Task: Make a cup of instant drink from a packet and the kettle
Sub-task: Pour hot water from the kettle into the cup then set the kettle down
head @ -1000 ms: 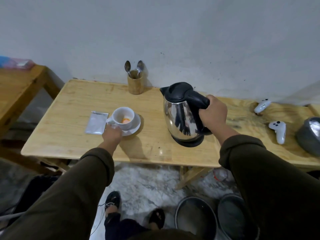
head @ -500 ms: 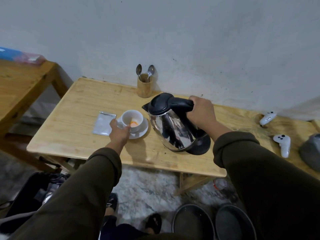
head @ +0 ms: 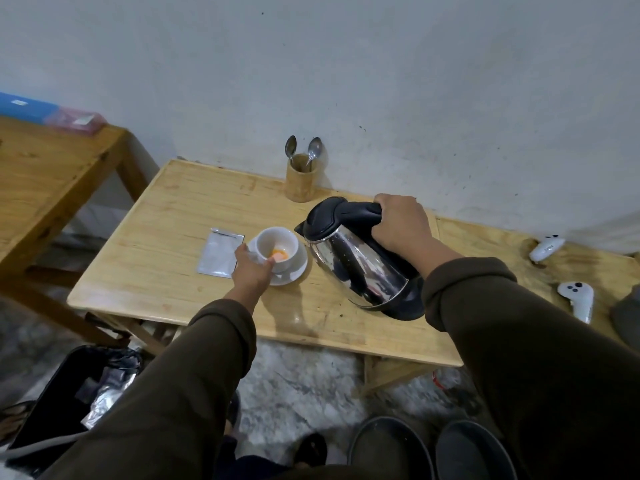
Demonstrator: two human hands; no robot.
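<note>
Kettle (head: 360, 261) tilted beside cup (head: 278, 247), packet (head: 220, 251)

The kettle (head: 360, 268) has a mirror-bright polished metal body, with a lid and handle of black, faintly sheened plastic. The cup (head: 278, 247) and saucer (head: 294, 271) look like glossy white ceramic. The packet (head: 220, 251) is smooth silver foil, dull in this light. The table (head: 166, 244) is pale, smooth wood with visible grain. The spoon holder (head: 300, 183) looks wooden and matt, and the spoons (head: 313, 148) are shiny metal. The sleeves (head: 207, 358) are matt brown cloth.
</note>
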